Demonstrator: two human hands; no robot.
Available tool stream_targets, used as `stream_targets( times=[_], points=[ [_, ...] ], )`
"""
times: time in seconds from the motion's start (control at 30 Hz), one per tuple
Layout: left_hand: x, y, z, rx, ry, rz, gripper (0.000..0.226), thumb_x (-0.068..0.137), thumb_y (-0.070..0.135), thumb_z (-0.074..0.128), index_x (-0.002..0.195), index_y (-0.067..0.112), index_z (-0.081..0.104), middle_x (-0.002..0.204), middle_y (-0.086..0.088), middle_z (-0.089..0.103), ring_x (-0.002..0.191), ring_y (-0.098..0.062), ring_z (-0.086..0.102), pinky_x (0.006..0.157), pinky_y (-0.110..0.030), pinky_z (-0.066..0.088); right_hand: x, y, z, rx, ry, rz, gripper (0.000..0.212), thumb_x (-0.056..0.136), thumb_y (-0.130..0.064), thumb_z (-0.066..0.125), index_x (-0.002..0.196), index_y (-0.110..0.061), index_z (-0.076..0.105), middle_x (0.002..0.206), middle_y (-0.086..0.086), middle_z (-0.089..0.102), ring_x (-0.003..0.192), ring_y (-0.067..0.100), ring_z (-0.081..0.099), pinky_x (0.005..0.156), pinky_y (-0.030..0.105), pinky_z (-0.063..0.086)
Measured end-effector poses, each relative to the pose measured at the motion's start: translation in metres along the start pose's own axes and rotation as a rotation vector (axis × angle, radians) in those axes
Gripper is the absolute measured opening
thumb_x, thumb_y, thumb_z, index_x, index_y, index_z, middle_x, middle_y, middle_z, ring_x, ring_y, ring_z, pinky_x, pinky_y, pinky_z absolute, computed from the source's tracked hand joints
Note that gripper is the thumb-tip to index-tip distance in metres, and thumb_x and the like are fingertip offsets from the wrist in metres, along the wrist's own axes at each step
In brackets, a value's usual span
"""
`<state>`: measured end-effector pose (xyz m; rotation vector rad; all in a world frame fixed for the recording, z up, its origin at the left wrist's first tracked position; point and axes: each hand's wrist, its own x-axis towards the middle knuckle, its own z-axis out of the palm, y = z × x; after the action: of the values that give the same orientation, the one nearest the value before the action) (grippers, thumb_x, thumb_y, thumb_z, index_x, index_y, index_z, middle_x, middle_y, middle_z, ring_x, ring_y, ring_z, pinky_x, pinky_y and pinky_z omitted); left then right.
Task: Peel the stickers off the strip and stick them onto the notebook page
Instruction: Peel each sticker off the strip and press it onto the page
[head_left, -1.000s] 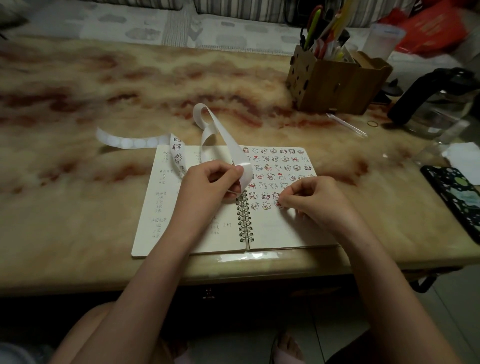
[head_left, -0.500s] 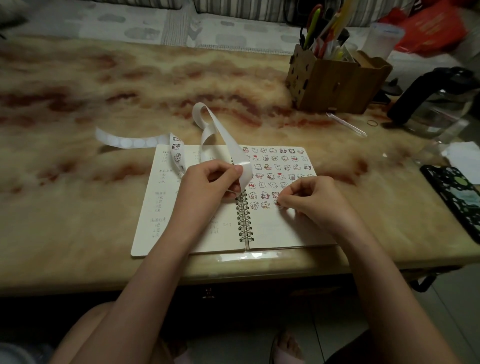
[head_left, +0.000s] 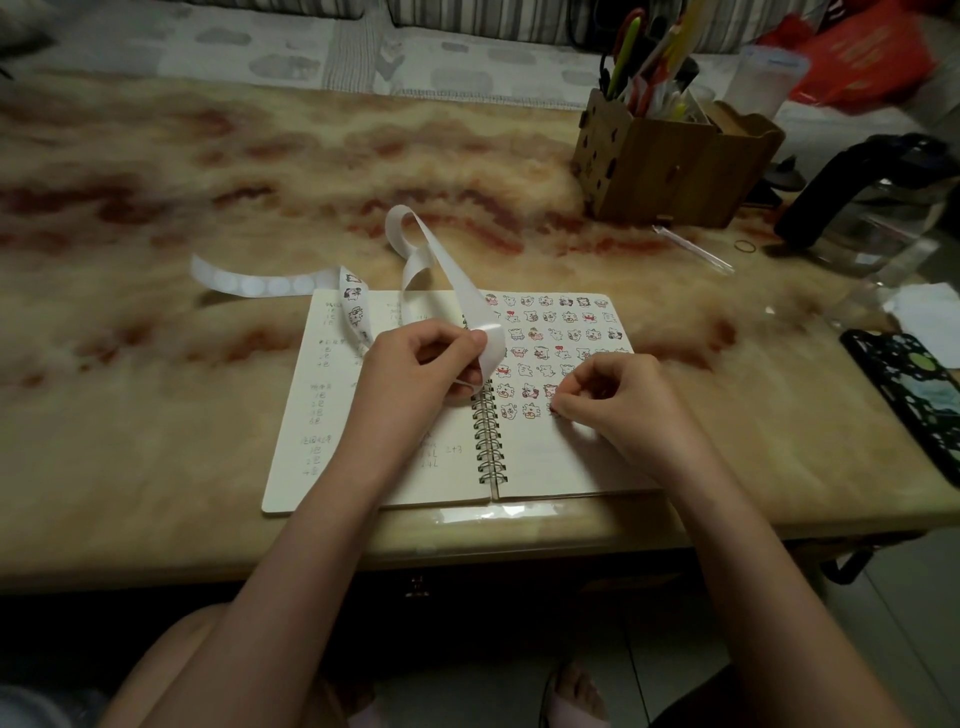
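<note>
An open spiral notebook (head_left: 540, 467) lies at the table's front edge. Several small cartoon stickers (head_left: 550, 332) fill the upper half of its right page in rows. My left hand (head_left: 415, 374) holds the white sticker strip (head_left: 457, 280) over the spine, thumb and fingers curled round it. The strip loops up behind the notebook, and another length trails left across the table. My right hand (head_left: 618, 400) rests on the right page with fingertips pinching a sticker (head_left: 554, 410) at the end of the lowest row.
A wooden pen holder (head_left: 670, 161) full of pens stands at the back right. A dark glass kettle (head_left: 878, 202) stands beyond it. A patterned phone (head_left: 914, 395) lies at the right edge, with a clear pen (head_left: 696, 249) and a rubber band (head_left: 745, 246) behind the notebook.
My right fingertips have shifted slightly on the lowest sticker row. My left hand and the strip have barely moved.
</note>
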<state>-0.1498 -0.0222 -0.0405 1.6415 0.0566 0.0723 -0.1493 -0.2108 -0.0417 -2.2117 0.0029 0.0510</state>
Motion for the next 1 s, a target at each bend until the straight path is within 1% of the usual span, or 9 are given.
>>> stream_targets(
  times=[0.13, 0.23, 0.4, 0.53, 0.67, 0.8, 0.9, 0.97, 1.0],
  points=[
    [0.0004, -0.0003, 0.0006, -0.005, 0.0, 0.0, 0.016, 0.09, 0.017, 0.063, 0.079, 0.01, 0.071, 0.062, -0.002, 0.067, 0.061, -0.008, 0.064, 0.065, -0.023, 0.058, 0.0024, 0.0049, -0.0012, 0.003, 0.016, 0.005, 0.013, 0.073, -0.013, 0.078, 0.076, -0.013, 0.066, 0.055, -0.006, 0.051, 0.048, 0.003, 0.042, 0.053, 0.024, 0.034],
    [0.0003, -0.0011, 0.0009, -0.004, -0.004, 0.001, 0.016, 0.09, 0.018, 0.063, 0.078, 0.011, 0.071, 0.062, -0.001, 0.067, 0.06, -0.007, 0.063, 0.064, -0.022, 0.057, 0.0051, 0.0076, -0.0013, 0.027, 0.027, 0.011, 0.02, 0.074, -0.01, 0.077, 0.085, -0.013, 0.061, 0.057, -0.004, 0.052, 0.05, 0.006, 0.045, 0.057, 0.026, 0.036],
    [0.0001, -0.0005, 0.0004, -0.006, -0.007, 0.004, 0.017, 0.091, 0.018, 0.062, 0.077, 0.011, 0.069, 0.062, -0.001, 0.066, 0.059, -0.009, 0.063, 0.063, -0.023, 0.057, 0.006, 0.009, -0.0029, 0.019, 0.025, 0.0, 0.011, 0.078, -0.013, 0.074, 0.082, -0.013, 0.064, 0.062, -0.004, 0.055, 0.052, 0.005, 0.045, 0.057, 0.024, 0.036],
    [-0.0013, 0.0021, -0.0005, 0.019, 0.003, 0.039, 0.017, 0.092, 0.02, 0.061, 0.079, 0.012, 0.067, 0.061, 0.001, 0.066, 0.055, -0.011, 0.063, 0.059, -0.03, 0.055, 0.0054, 0.0063, -0.0008, 0.028, 0.037, 0.017, 0.024, 0.072, -0.023, 0.081, 0.082, -0.011, 0.063, 0.06, -0.003, 0.054, 0.052, 0.008, 0.046, 0.055, 0.026, 0.038],
    [-0.0021, 0.0032, -0.0005, 0.051, 0.007, 0.059, 0.016, 0.093, 0.023, 0.059, 0.086, 0.012, 0.068, 0.064, 0.001, 0.068, 0.056, -0.01, 0.064, 0.059, -0.036, 0.055, 0.0072, 0.0072, 0.0022, -0.034, 0.046, 0.02, 0.018, 0.075, -0.019, 0.078, 0.082, -0.012, 0.063, 0.06, -0.004, 0.054, 0.052, 0.007, 0.046, 0.057, 0.026, 0.037],
    [-0.0001, 0.0022, -0.0019, 0.038, 0.022, 0.052, 0.017, 0.095, 0.025, 0.057, 0.088, 0.012, 0.065, 0.065, 0.0, 0.069, 0.053, -0.012, 0.06, 0.054, -0.034, 0.049, 0.0067, 0.006, -0.0013, -0.03, 0.036, 0.009, 0.015, 0.077, -0.017, 0.076, 0.084, -0.012, 0.064, 0.062, -0.004, 0.055, 0.052, 0.006, 0.047, 0.058, 0.025, 0.038],
    [0.0, 0.0024, -0.0019, 0.029, 0.034, 0.059, 0.016, 0.095, 0.026, 0.055, 0.09, 0.013, 0.064, 0.066, -0.002, 0.07, 0.056, -0.019, 0.062, 0.055, -0.038, 0.049, 0.0054, 0.0047, -0.0017, -0.013, 0.014, 0.024, 0.021, 0.074, -0.02, 0.08, 0.083, -0.013, 0.063, 0.061, -0.005, 0.056, 0.051, 0.006, 0.047, 0.057, 0.026, 0.04],
    [0.0, 0.0027, -0.0014, 0.022, 0.039, 0.071, 0.017, 0.095, 0.026, 0.055, 0.092, 0.012, 0.064, 0.068, -0.003, 0.071, 0.063, -0.028, 0.066, 0.058, -0.042, 0.051, 0.0062, 0.0056, -0.0016, -0.053, 0.016, 0.013, 0.015, 0.077, -0.016, 0.076, 0.083, -0.014, 0.063, 0.063, -0.005, 0.055, 0.054, 0.006, 0.047, 0.057, 0.024, 0.038],
    [0.0001, 0.0025, -0.0011, 0.016, 0.036, 0.077, 0.017, 0.095, 0.026, 0.055, 0.093, 0.011, 0.064, 0.069, -0.003, 0.071, 0.066, -0.028, 0.066, 0.059, -0.041, 0.051, 0.007, 0.0063, -0.0015, -0.079, 0.028, 0.006, 0.01, 0.079, -0.014, 0.073, 0.082, -0.015, 0.063, 0.066, -0.006, 0.056, 0.055, 0.005, 0.047, 0.058, 0.022, 0.038]
  ],
)
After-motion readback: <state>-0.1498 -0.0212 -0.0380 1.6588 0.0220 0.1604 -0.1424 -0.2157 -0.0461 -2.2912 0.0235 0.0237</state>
